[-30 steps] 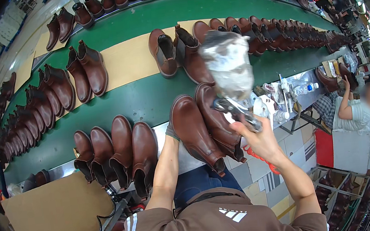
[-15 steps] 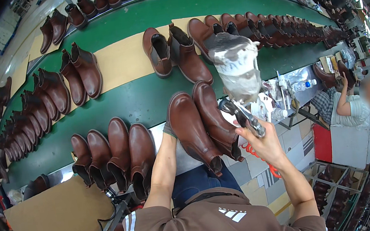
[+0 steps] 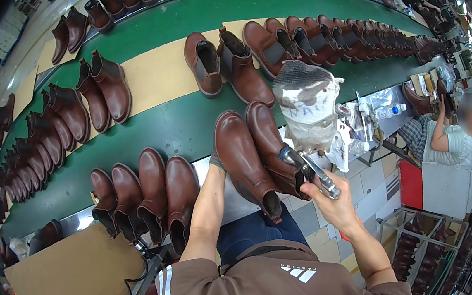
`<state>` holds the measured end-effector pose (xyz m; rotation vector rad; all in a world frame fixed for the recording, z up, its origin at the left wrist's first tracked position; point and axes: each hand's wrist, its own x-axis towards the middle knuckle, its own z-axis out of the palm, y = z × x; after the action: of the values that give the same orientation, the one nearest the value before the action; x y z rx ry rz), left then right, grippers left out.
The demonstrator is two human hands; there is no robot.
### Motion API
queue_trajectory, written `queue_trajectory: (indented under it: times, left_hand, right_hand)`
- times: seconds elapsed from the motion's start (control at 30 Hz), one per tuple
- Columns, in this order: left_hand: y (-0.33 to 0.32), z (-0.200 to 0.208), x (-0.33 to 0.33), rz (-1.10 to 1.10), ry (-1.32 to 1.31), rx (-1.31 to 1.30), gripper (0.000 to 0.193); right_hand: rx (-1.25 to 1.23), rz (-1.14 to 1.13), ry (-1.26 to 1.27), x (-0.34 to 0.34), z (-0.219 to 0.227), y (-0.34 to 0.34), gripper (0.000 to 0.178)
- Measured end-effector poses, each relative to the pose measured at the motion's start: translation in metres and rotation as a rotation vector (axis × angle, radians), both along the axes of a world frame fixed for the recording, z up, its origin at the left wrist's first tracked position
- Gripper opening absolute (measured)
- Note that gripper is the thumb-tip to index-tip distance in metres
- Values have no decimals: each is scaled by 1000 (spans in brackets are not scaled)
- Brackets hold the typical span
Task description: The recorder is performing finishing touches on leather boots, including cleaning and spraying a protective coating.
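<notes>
A pair of brown leather ankle boots stands side by side before me: the left boot [image 3: 243, 161] and the right boot [image 3: 267, 138], toes away. My left hand [image 3: 216, 159] reaches behind the left boot's outer side. Only a grey cuff shows there; its fingers are hidden. My right hand [image 3: 329, 195] is closed around a metal spray gun [image 3: 319, 174], its nozzle close to the right boot's ankle. Above the gun sits a cup wrapped in stained whitish material [image 3: 309, 106].
Several brown boots [image 3: 152, 184] stand to the left on the bench edge. More line the green conveyor [image 3: 157, 127] and its tan cardboard [image 3: 151, 78]. At right are a plastic bottle [image 3: 390, 111] and a seated person [image 3: 447, 139] holding a boot. A cardboard sheet [image 3: 76, 285] lies lower left.
The spray gun has come down and left, its nozzle now over the right boot's ankle. My right hand has lowered with it. My left arm stays by the left boot.
</notes>
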<state>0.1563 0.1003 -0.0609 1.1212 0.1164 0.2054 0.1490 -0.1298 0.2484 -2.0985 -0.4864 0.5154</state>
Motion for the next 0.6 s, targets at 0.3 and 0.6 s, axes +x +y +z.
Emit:
queue_trajectory:
  times: [0.3,0.6]
  left_hand:
    - [3,14,-15,-46,-12,165,35]
    - [-9,23,-33,-70,-19,295,33]
  right_hand:
    - [68,-149,366,8,-32,-4,20]
    - [131,-165,441,18,-13,11,20]
